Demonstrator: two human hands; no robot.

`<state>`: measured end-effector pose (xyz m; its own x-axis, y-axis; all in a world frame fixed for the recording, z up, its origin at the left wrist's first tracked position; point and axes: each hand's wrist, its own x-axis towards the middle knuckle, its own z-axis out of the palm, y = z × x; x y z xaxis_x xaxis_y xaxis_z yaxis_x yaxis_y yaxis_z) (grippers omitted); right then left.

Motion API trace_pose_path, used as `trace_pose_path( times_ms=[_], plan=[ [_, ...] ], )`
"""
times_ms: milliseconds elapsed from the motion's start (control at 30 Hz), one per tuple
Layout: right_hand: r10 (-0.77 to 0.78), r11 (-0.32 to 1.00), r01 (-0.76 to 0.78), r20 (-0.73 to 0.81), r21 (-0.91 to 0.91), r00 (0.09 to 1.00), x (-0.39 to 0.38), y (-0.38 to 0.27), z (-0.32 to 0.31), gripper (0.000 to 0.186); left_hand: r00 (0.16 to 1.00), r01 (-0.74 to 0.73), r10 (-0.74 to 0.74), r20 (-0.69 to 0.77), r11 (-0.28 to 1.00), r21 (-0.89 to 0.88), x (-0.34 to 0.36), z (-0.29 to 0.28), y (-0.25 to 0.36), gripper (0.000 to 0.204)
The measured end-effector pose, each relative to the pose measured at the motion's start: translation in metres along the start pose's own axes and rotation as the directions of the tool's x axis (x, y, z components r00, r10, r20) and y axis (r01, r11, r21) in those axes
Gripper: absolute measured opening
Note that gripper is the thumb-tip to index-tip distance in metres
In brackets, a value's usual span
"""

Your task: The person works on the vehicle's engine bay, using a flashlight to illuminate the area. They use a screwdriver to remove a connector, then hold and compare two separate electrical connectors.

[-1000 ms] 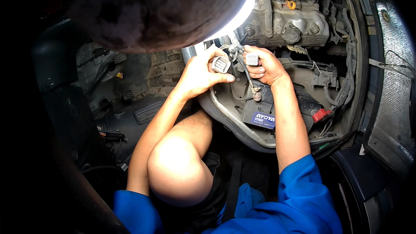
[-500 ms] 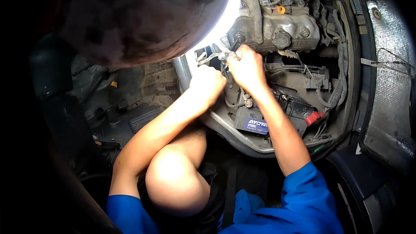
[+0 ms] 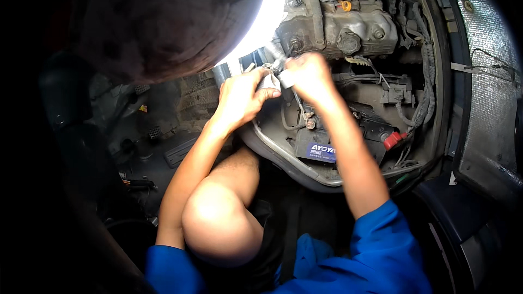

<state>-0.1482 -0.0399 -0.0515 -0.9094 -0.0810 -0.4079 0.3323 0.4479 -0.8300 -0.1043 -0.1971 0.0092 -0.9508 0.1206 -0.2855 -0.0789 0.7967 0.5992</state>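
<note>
My left hand (image 3: 239, 98) pinches a pale grey, crumpled-looking piece (image 3: 269, 82) between thumb and fingers, at the left rim of the open engine bay. My right hand (image 3: 311, 76) is just beside it, fingers curled and smeared by motion. A pale strip (image 3: 286, 79) shows between the two hands; what my right fingers grip is hidden. Right behind them runs a greyish, shiny wrapped bundle (image 3: 277, 64), which looks like a wire or hose. Below my right forearm lies a dark battery (image 3: 310, 149) with a blue label.
The dusty engine cover (image 3: 362, 35) with a round filler cap (image 3: 348, 42) and an orange ring (image 3: 346, 5) lies beyond. A red terminal cover (image 3: 393, 141) is at the right. A silver insulated panel (image 3: 487, 103) stands far right. A large dark rounded shape (image 3: 169, 16) blocks the upper left.
My left hand has turned and opened out from a fist, so the pale piece in it now shows. My right hand has shifted slightly and is blurred. The view has moved a little.
</note>
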Motion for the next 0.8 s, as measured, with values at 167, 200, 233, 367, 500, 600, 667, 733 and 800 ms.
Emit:
trace_pose_path(
  times_ms=[167,200,233,367,500,600,667,733,800],
  plan=[
    [0.046,0.961,-0.116,0.272,0.249,0.961,-0.001,-0.008,-0.014,0.029,0.998,-0.060,0.062,0.022,0.996,-0.060,-0.006,-0.004,-0.003,0.043],
    [0.082,0.957,-0.157,0.292,0.243,0.953,0.008,-0.008,-0.034,0.028,0.999,-0.044,0.047,0.020,0.993,-0.112,-0.006,-0.002,-0.004,0.041],
    [0.095,0.984,-0.114,0.139,0.139,0.986,0.005,-0.009,-0.021,0.028,0.997,-0.067,0.070,0.025,0.995,-0.077,-0.006,-0.001,-0.005,0.042],
    [0.018,0.999,-0.016,-0.056,0.049,0.998,-0.026,-0.007,0.032,0.023,0.993,-0.105,0.107,0.044,0.994,-0.042,-0.004,0.000,-0.009,0.042],
    [0.021,0.994,-0.027,0.052,0.105,0.998,0.001,-0.003,-0.009,0.024,0.996,-0.044,0.050,0.078,0.996,-0.076,0.000,-0.005,-0.004,0.043],
    [-0.118,0.993,0.110,-0.258,-0.045,0.959,-0.035,-0.003,0.047,0.021,0.987,-0.158,0.160,0.019,0.985,-0.074,0.001,0.004,-0.017,0.043],
    [0.115,0.836,-0.304,0.396,0.456,0.911,-0.027,-0.019,0.005,0.021,0.994,-0.109,0.111,0.009,0.987,-0.121,-0.007,-0.003,-0.014,0.043],
    [0.082,0.715,-0.414,0.520,0.563,0.850,-0.011,-0.011,-0.013,0.026,0.996,-0.044,0.055,0.068,0.987,-0.152,-0.003,-0.009,-0.005,0.043],
    [0.087,0.834,-0.296,0.420,0.465,0.903,-0.015,-0.009,-0.004,0.026,0.995,0.016,-0.006,0.097,0.994,-0.107,-0.003,-0.012,0.000,0.044]
  ],
)
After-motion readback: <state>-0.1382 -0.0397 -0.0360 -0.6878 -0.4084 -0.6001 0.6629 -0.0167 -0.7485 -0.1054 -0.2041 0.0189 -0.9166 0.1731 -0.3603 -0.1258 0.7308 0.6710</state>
